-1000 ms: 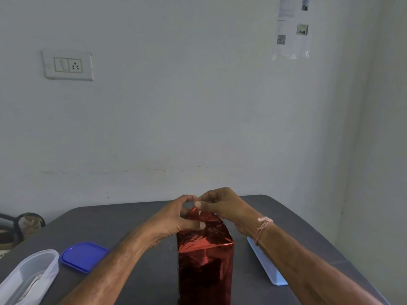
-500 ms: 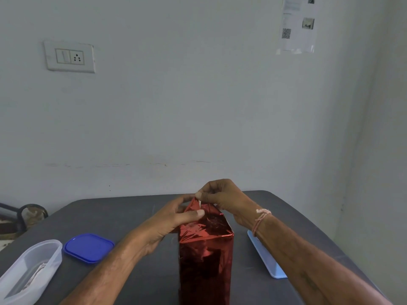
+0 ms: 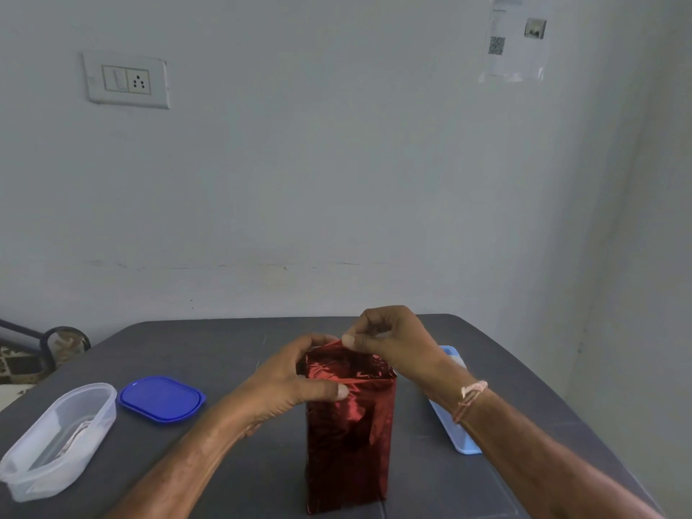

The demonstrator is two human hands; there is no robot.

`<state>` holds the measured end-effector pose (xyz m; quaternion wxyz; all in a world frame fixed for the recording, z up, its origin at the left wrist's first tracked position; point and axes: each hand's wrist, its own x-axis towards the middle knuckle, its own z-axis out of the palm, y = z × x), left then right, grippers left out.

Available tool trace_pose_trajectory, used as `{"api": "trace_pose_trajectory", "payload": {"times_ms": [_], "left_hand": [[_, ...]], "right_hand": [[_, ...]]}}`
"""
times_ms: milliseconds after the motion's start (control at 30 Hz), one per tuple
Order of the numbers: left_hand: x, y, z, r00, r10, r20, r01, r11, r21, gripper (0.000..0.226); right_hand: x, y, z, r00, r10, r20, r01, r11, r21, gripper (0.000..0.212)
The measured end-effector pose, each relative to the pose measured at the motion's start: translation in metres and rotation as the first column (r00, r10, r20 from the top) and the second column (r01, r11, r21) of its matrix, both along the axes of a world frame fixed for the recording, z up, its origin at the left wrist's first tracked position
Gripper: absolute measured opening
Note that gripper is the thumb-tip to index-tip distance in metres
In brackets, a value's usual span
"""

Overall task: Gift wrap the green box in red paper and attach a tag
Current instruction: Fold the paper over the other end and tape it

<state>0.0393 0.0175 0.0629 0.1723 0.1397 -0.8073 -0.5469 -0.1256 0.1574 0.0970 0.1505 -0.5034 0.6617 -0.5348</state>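
The box (image 3: 350, 443) stands upright on the table (image 3: 224, 350), its long axis vertical and its top end between both hands. The left hand (image 3: 284, 383) clasps that upper end, thumb pressed on the near face. Just above, the right hand (image 3: 393, 342) pinches a flap of the red paper (image 3: 348, 368).

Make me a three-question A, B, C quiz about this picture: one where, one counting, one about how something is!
1. Where is the flat dark blue plastic lid? A) left of the tall box wrapped in shiny red paper B) on it C) underneath it
2. How many hands touch the box? A) none B) one C) two
3. The box is: A) lying flat B) standing upright C) lifted up
Answers: 1 A: it lies left of the box. 2 C: left hand grips its top, right hand pinches the paper. 3 B: it stands on the dark grey table.
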Motion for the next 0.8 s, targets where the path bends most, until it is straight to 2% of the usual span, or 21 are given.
{"api": "trace_pose_trajectory", "payload": {"times_ms": [167,267,400,567,700,800], "left_hand": [[0.0,0.001,-0.006,0.999,0.0,-0.052,-0.001,1.0,-0.024,0.058],[0.001,0.003,-0.008,0.996,0.017,-0.089,-0.022,0.999,-0.046,0.052],[0.0,0.004,-0.013,0.987,0.073,-0.145,-0.079,0.996,-0.035,0.045],[-0.002,0.006,-0.018,0.979,0.078,-0.19,-0.087,0.995,-0.042,0.043],[-0.005,0.004,-0.025,0.969,0.107,-0.225,-0.117,0.993,-0.033,0.045],[-0.005,0.008,-0.029,0.952,0.123,-0.281,-0.138,0.99,-0.035,0.045]], "right_hand": [[0.011,0.011,-0.017,0.984,-0.119,-0.13,0.115,0.993,-0.037,0.011],[0.015,0.016,-0.024,0.975,-0.129,-0.18,0.119,0.991,-0.066,0.011],[0.017,0.021,-0.027,0.936,-0.129,-0.329,0.109,0.991,-0.08,0.012],[0.013,0.024,-0.028,0.923,-0.149,-0.355,0.125,0.988,-0.089,0.009],[0.011,0.025,-0.031,0.898,-0.119,-0.425,0.091,0.992,-0.084,0.029],[0.009,0.022,-0.034,0.858,-0.102,-0.504,0.068,0.994,-0.085,0.033]]}}
